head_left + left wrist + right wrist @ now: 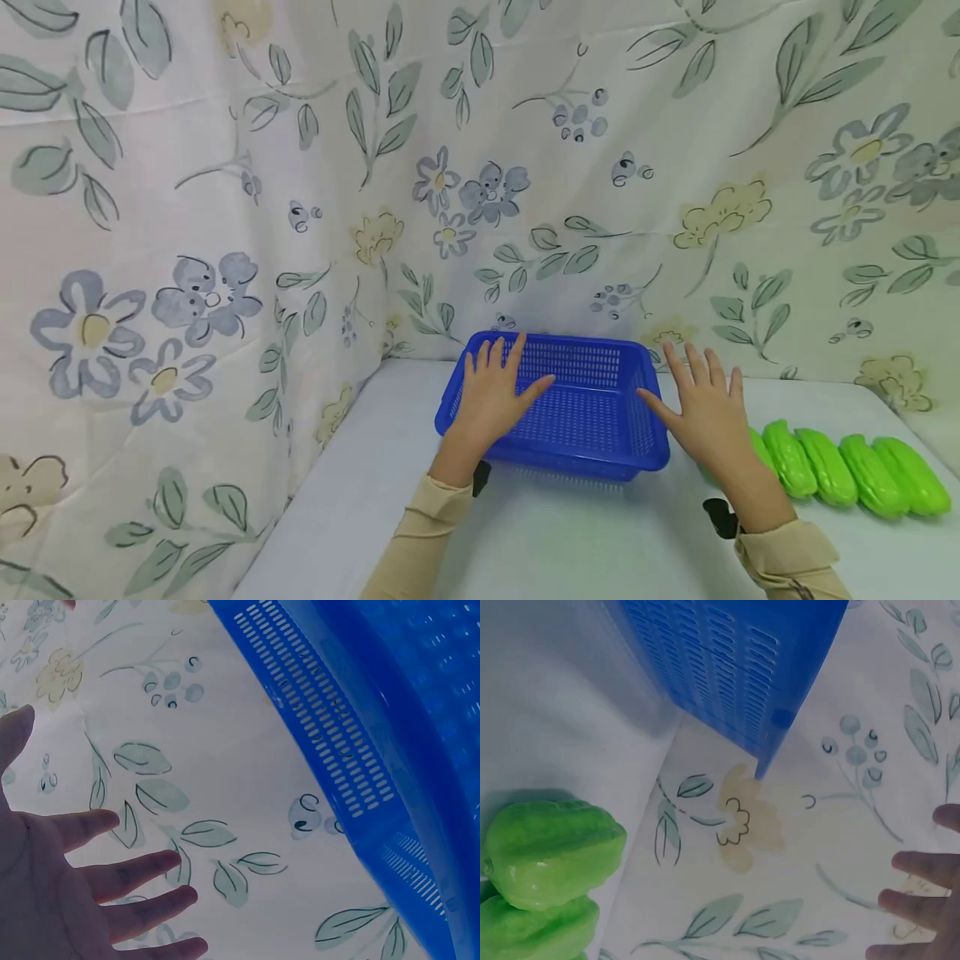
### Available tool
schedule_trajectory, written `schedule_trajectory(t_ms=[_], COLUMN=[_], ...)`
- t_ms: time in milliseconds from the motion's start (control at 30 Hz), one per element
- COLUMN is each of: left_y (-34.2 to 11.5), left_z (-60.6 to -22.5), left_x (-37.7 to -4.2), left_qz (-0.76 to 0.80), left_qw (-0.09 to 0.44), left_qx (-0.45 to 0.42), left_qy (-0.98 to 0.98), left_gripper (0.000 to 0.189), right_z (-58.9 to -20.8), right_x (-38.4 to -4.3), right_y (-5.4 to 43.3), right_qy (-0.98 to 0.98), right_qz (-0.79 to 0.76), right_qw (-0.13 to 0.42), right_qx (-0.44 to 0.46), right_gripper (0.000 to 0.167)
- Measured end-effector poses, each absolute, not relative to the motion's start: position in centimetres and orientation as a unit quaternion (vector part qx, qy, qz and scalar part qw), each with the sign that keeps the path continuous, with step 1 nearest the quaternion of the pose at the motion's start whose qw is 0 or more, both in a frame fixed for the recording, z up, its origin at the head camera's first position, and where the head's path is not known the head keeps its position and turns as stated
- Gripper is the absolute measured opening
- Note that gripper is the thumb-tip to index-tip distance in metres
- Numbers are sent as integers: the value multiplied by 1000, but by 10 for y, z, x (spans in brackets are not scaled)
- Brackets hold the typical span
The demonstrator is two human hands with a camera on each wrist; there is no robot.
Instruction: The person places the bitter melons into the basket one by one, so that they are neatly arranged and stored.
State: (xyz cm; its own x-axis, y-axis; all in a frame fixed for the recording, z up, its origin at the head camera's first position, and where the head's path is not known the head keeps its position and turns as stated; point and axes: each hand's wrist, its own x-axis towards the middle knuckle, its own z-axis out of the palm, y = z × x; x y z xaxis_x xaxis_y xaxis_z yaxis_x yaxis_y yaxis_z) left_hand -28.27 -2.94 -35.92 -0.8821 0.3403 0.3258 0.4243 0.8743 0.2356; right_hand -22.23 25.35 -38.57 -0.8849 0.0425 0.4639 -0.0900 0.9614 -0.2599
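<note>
A blue plastic basket (564, 457) with slotted walls stands on the white table near the back. My left hand (489, 403) overlaps its left part in the head view, palm down, fingers spread and thumb pointing right. Just off the right rim is my right hand (711, 417), fingers also spread and its thumb toward the basket. Neither hand holds anything. In the left wrist view, bare fingers (142, 874) show apart from the basket wall. Several glossy green ridged fruits, like star fruits (827, 468), lie in a row right of the right hand, which partly hides the nearest ones.
A white cloth printed with leaves and flowers (491, 193) hangs behind and left of the table (337, 508). The basket's back rim stands close to this cloth. The green row runs along the table's right side.
</note>
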Motion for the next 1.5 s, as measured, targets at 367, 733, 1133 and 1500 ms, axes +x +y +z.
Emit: schedule_trajectory(t_ms=[367, 733, 1133, 1500], left_y=[-46, -70, -85, -88], left_z=[-365, -382, -395, -401], left_x=[-285, -285, -293, -308], left_qz=[-207, -289, -360, -418], left_qw=[154, 142, 96, 70], left_qx=[-190, -172, -149, -144], left_qy=[-947, -931, -916, -894], left_gripper=[81, 82, 79, 79], right_z=[-394, -407, -429, -449], right_x=[-227, -230, -228, -218], right_y=[255, 258, 284, 306], right_qy=[-956, -938, -863, -807], right_qz=[173, 271, 472, 550], right_qw=[236, 217, 170, 188], right_qx=[15, -6, -52, -105], right_gripper=[84, 84, 83, 82])
